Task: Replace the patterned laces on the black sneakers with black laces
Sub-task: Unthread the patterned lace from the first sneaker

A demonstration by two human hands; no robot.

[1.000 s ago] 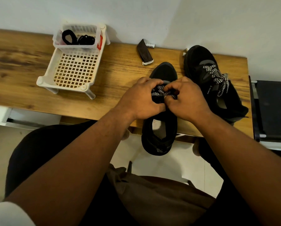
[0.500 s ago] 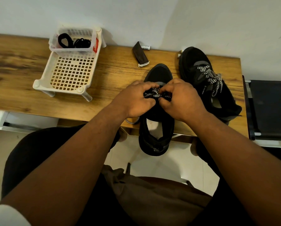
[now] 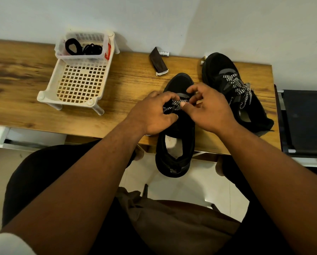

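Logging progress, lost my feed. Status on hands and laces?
Left hand and right hand both pinching the patterned lace on the near sneaker. Far sneaker still laced. Black laces waiting in basket. Nothing obstructing.

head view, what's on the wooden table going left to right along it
white basket with black laces → dark pouch → near sneaker, left hand and right hand on its patterned lace → second sneaker

Right hand has uncurled — patterned lace more exposed.
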